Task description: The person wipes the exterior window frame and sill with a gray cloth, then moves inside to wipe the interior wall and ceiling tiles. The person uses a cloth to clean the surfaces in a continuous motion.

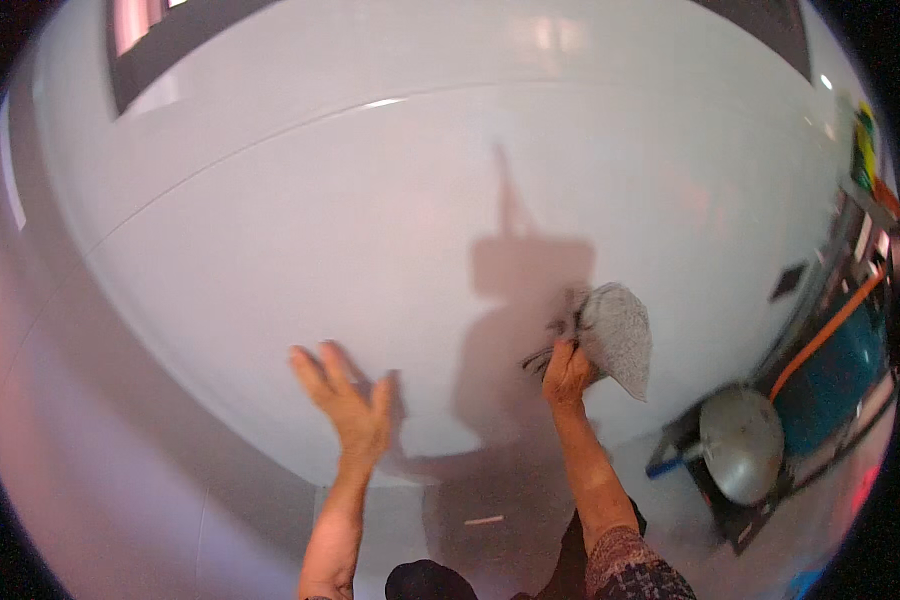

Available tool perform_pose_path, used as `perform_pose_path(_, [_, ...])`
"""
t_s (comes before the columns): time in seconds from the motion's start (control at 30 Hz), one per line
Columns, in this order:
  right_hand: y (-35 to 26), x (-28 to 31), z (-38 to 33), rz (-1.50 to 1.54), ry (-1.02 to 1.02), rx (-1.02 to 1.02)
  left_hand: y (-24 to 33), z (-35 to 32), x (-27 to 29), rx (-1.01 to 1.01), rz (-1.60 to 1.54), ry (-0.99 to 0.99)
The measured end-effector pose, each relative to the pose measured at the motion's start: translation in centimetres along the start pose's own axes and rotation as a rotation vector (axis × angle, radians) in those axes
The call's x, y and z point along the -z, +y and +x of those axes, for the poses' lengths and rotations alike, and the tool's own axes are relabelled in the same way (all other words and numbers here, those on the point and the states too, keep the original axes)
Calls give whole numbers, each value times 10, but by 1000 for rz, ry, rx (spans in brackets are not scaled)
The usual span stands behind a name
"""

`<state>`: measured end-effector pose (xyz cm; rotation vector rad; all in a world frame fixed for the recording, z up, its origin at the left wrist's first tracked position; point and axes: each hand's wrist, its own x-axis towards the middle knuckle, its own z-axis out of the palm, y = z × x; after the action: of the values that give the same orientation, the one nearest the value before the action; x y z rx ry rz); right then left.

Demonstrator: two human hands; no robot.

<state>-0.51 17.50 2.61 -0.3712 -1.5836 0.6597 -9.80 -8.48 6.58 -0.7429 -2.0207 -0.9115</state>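
- A big glossy white panel [370, 230] fills my view, my shadow [515, 330] falling across it.
- Pale, shiny floor [120, 480] below.
- To my right, a round grey metal disc [740, 443] on a dark stand, beside a teal tank [835, 375] and an orange hose [825, 335].
- A dark window strip [170, 40] sits upper left.

At your far right edge, beside the shelving, a small yellow-and-green package or label [863, 150] shows, too blurred to make out further.
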Motion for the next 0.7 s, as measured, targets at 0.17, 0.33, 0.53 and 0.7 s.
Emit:
perform_pose_path(0.17, [-64, -53, 36, -123, -226, 497, -2, -54, -3, 99, -117, -39])
perform_pose_path(0.33, [-122, -92, 96, -110, -289, 648, -4, -56, 12, 158, 51, -14])
perform_pose_path(0.53, [-188, -147, 84, 53, -436, 889, -39, -76, 90, 176, 429, 235])
perform_pose_path(0.7, [-173, -197, 90, 258, -362, 1258, -38, -85, 140, 12, 759, 396])
